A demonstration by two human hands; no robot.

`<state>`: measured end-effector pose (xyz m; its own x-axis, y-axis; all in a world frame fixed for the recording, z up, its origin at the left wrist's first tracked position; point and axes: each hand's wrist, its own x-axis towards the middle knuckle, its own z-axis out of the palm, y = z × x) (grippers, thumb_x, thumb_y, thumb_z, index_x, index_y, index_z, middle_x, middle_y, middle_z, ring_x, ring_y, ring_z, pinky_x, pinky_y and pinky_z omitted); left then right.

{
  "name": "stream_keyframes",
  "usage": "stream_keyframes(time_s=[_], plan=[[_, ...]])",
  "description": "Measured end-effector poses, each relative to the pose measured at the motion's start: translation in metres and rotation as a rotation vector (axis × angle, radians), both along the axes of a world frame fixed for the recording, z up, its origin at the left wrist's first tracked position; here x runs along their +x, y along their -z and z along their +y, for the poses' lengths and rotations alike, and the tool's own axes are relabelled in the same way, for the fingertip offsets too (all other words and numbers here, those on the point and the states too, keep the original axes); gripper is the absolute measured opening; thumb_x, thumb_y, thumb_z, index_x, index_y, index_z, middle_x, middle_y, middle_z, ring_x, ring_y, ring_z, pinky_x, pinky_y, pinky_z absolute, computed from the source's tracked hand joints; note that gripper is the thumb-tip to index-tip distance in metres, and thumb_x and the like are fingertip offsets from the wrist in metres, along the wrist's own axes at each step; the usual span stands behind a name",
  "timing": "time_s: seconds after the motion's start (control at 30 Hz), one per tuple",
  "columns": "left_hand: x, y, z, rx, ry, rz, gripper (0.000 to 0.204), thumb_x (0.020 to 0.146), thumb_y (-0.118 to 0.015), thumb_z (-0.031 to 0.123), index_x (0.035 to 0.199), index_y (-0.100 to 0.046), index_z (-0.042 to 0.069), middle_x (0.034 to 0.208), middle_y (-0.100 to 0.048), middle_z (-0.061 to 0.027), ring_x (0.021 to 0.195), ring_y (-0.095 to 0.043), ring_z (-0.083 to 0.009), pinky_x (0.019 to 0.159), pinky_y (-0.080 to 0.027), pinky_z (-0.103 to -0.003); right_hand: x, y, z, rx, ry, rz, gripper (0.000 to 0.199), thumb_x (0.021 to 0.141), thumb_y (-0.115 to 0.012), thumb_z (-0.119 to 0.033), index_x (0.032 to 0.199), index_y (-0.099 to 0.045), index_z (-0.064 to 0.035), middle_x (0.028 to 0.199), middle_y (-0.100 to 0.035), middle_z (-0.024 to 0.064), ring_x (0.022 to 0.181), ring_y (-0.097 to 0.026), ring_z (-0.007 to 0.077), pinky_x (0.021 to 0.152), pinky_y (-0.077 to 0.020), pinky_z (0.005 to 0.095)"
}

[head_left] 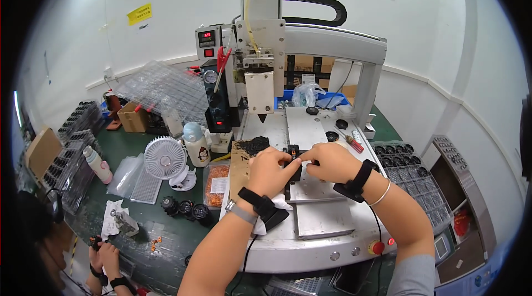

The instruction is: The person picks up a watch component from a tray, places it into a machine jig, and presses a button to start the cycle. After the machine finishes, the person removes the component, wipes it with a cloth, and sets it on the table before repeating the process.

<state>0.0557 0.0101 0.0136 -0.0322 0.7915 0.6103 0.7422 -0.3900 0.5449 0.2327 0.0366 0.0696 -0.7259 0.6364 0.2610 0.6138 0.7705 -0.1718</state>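
My left hand (270, 171) and my right hand (333, 161) meet over the bed of a white bench-top dispensing machine (327, 189). Between them sits a small black block-shaped part (293, 150), apparently on a dark fixture. My left fingers and thumb close against its near left side. The right index finger reaches the same part from the right, the other fingers curled; what they pinch, if anything, is hidden. Behind my hands the machine's pointed nozzle (262, 118) hangs above the bed. Left of the part lies cardboard (239, 158) with a black smear.
A white fan (165, 158), a bottle (195, 145) and black round parts (201, 212) stand at left. Trays of black parts (407, 166) lie at right. A red-handled screwdriver (353, 143) rests on the bed; a red button (377, 248) is in front. Another person's hands (104, 255) work at lower left.
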Motion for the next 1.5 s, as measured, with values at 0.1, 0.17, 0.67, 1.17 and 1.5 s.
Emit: stream_keyframes(time_s=[0.1, 0.17, 0.67, 1.17, 1.5], plan=[[0.003, 0.004, 0.009, -0.073, 0.154, -0.252, 0.024, 0.074, -0.069, 0.021, 0.075, -0.066, -0.003, 0.062, -0.056, -0.0088, 0.055, -0.055, -0.0160, 0.052, -0.042, -0.028, 0.000, -0.003, 0.000, -0.042, -0.021, -0.002, 0.026, 0.076, -0.053, -0.014, 0.096, -0.066, -0.0031, 0.067, -0.062, 0.0134, 0.059, -0.062, 0.0219, 0.057, -0.0488, 0.0310], [0.003, 0.011, 0.013, -0.048, 0.125, -0.261, 0.022, 0.074, -0.069, 0.019, 0.074, -0.066, -0.003, 0.063, -0.057, -0.0088, 0.055, -0.054, -0.0154, 0.052, -0.042, -0.028, -0.003, -0.006, 0.001, -0.160, -0.019, 0.012, 0.026, 0.077, -0.053, -0.015, 0.095, -0.066, -0.0021, 0.067, -0.063, 0.0143, 0.056, -0.063, 0.0215, 0.056, -0.0493, 0.0301], [0.005, -0.025, -0.037, 0.504, 0.005, -0.258, 0.010, 0.070, -0.071, 0.015, 0.074, -0.065, 0.008, 0.065, -0.054, 0.0009, 0.063, -0.051, -0.0138, 0.071, -0.031, -0.030, -0.008, -0.029, 0.019, -0.632, 0.248, 0.261, 0.050, 0.079, -0.039, -0.019, 0.126, -0.045, -0.0012, 0.123, -0.048, 0.0170, 0.100, -0.051, 0.0247, 0.080, -0.0423, 0.0295], [-0.008, -0.026, -0.052, 0.460, -0.020, -0.254, 0.013, 0.071, -0.072, 0.014, 0.076, -0.064, 0.004, 0.070, -0.055, -0.0022, 0.066, -0.048, -0.0146, 0.068, -0.035, -0.027, -0.038, -0.023, 0.029, -0.218, 0.292, -0.035, 0.029, 0.077, -0.053, -0.015, 0.100, -0.060, 0.0012, 0.081, -0.063, 0.0190, 0.067, -0.062, 0.0314, 0.065, -0.0496, 0.0396], [-0.009, -0.024, -0.049, 0.465, -0.031, -0.257, 0.013, 0.072, -0.071, 0.014, 0.077, -0.065, 0.005, 0.070, -0.056, -0.0017, 0.066, -0.049, -0.0138, 0.068, -0.035, -0.027, -0.073, -0.027, 0.020, -0.002, 0.382, -0.356, 0.019, 0.071, -0.057, -0.013, 0.081, -0.068, -0.0016, 0.084, -0.065, 0.0192, 0.080, -0.063, 0.0341, 0.070, -0.0509, 0.0396]])
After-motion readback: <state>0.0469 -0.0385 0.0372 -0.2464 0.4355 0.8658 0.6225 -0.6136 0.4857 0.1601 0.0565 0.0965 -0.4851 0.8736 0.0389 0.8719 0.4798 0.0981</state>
